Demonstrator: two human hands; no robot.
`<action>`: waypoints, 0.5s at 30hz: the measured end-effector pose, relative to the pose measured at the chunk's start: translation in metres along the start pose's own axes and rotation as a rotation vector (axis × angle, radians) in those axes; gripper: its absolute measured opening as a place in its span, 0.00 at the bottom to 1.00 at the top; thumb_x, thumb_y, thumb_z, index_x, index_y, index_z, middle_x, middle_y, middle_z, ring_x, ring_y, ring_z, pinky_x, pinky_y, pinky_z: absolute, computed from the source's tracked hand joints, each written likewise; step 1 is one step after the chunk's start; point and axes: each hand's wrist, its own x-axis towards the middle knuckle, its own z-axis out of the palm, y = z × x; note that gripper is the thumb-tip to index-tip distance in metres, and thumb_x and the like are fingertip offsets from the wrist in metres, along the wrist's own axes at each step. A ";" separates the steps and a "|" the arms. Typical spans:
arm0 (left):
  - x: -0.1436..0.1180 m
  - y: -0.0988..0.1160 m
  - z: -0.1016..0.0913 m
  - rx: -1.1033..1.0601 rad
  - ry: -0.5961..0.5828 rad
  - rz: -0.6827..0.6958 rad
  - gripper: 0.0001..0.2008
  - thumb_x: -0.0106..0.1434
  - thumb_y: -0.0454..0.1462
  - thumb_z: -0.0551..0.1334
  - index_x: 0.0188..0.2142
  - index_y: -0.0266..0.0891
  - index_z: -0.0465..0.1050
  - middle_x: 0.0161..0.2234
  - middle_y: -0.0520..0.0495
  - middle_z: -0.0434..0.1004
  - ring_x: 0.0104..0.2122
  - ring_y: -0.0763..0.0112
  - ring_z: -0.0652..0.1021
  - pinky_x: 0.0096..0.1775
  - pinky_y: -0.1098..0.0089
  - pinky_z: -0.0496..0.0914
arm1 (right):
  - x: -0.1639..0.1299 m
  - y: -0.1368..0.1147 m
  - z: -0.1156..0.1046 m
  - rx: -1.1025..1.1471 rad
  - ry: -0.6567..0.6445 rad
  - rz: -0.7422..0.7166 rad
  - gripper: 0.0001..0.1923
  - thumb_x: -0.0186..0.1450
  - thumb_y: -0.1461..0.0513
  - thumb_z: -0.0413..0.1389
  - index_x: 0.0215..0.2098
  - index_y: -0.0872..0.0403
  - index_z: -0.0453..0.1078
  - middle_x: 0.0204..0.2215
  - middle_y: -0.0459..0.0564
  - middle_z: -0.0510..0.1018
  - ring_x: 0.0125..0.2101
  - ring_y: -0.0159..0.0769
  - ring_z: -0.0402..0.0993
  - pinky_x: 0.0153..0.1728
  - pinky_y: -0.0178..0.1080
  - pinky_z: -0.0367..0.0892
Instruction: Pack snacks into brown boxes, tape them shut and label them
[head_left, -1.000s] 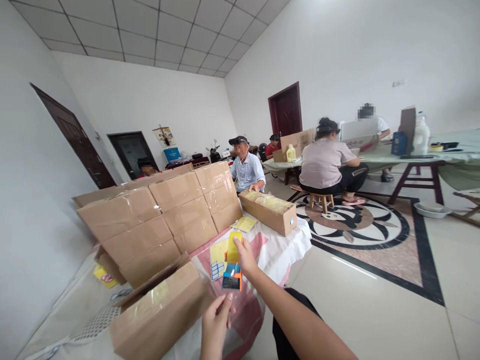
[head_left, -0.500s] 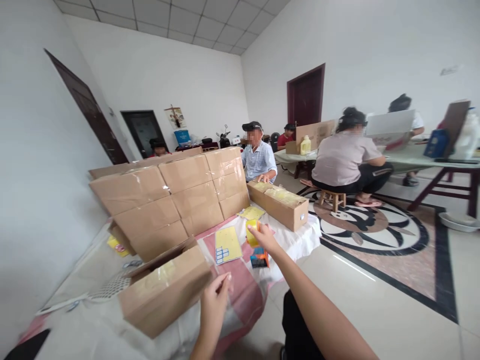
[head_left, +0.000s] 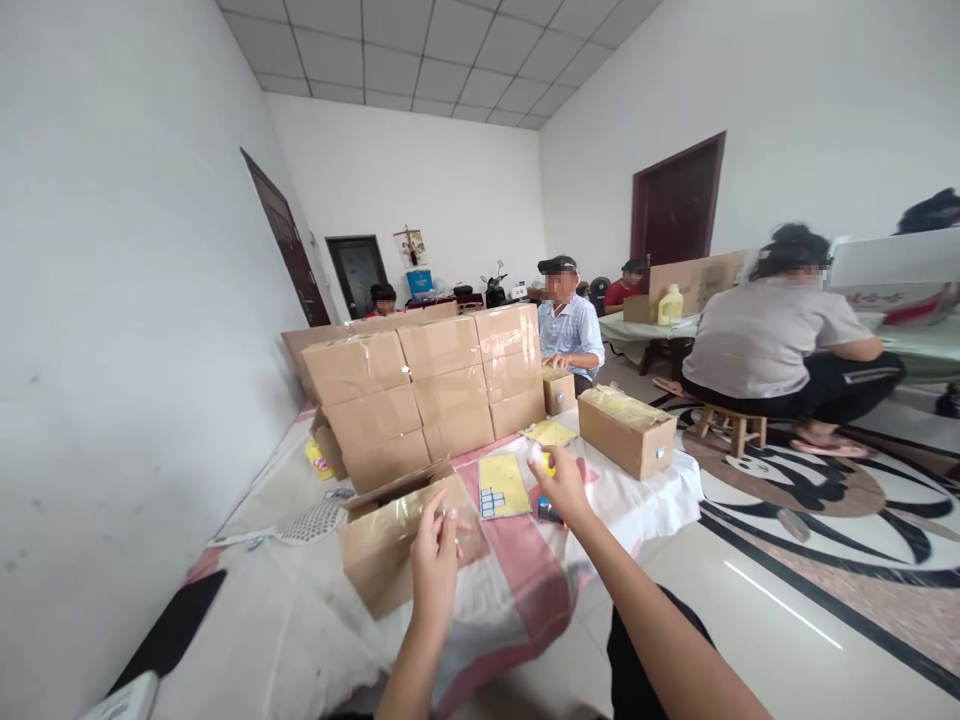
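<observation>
Head view | right hand (head_left: pixel 561 483) pinches a small yellow packet (head_left: pixel 550 462) just right of the yellow sheet (head_left: pixel 502 484) | left hand (head_left: pixel 436 560), fingers loosely together, empty, touches the open carton (head_left: pixel 390 545) left of that sheet | stacked cartons (head_left: pixel 435 385) behind it.

bright, even daylight | soft shadows | glare streak on floor (head_left: pixel 780 605) | wide-angle edge stretch | slight blur

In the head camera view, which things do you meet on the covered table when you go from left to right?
Black flat object → white mesh swatter → left hand → yellow sheet → right hand → open cardboard box.
</observation>
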 end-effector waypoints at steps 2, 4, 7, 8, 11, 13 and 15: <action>-0.001 0.000 -0.007 0.068 -0.032 0.029 0.33 0.66 0.57 0.56 0.61 0.39 0.65 0.31 0.47 0.79 0.21 0.73 0.71 0.24 0.71 0.66 | -0.022 -0.023 0.009 0.084 -0.197 -0.216 0.17 0.65 0.50 0.56 0.41 0.54 0.75 0.36 0.52 0.74 0.39 0.42 0.71 0.45 0.44 0.65; -0.002 -0.001 -0.013 0.108 -0.095 0.043 0.28 0.68 0.53 0.56 0.61 0.40 0.64 0.32 0.47 0.79 0.24 0.70 0.75 0.28 0.70 0.69 | -0.044 -0.044 0.017 0.176 -0.356 -0.326 0.14 0.66 0.52 0.57 0.40 0.53 0.76 0.33 0.49 0.73 0.37 0.39 0.70 0.42 0.42 0.65; -0.004 -0.003 -0.020 0.142 -0.180 0.101 0.24 0.70 0.47 0.57 0.62 0.42 0.63 0.37 0.47 0.81 0.34 0.67 0.79 0.38 0.68 0.72 | -0.063 -0.063 0.027 0.239 -0.457 -0.377 0.08 0.65 0.56 0.59 0.35 0.52 0.75 0.32 0.48 0.72 0.36 0.36 0.69 0.40 0.40 0.64; -0.004 -0.003 -0.022 0.160 -0.196 0.132 0.23 0.70 0.46 0.57 0.62 0.42 0.63 0.38 0.47 0.81 0.37 0.67 0.80 0.40 0.67 0.72 | -0.066 -0.065 0.030 0.248 -0.469 -0.386 0.06 0.65 0.58 0.59 0.35 0.52 0.74 0.32 0.47 0.72 0.35 0.36 0.68 0.39 0.39 0.64; -0.001 -0.004 -0.028 0.222 -0.224 0.182 0.23 0.70 0.42 0.56 0.63 0.43 0.61 0.39 0.48 0.81 0.37 0.68 0.80 0.41 0.68 0.70 | -0.063 -0.065 0.039 0.266 -0.460 -0.357 0.10 0.65 0.59 0.59 0.44 0.52 0.71 0.34 0.46 0.71 0.34 0.34 0.67 0.37 0.38 0.63; 0.001 -0.003 -0.031 0.234 -0.241 0.175 0.23 0.71 0.41 0.56 0.64 0.44 0.60 0.40 0.49 0.82 0.38 0.69 0.80 0.40 0.69 0.70 | -0.059 -0.064 0.045 0.268 -0.463 -0.321 0.16 0.65 0.58 0.60 0.50 0.51 0.69 0.35 0.46 0.71 0.34 0.34 0.67 0.36 0.38 0.63; 0.003 -0.002 -0.033 0.225 -0.259 0.157 0.23 0.71 0.41 0.56 0.64 0.44 0.59 0.41 0.49 0.82 0.40 0.68 0.80 0.41 0.69 0.70 | -0.056 -0.065 0.049 0.271 -0.482 -0.315 0.10 0.66 0.58 0.59 0.45 0.52 0.72 0.33 0.46 0.71 0.34 0.34 0.67 0.36 0.38 0.63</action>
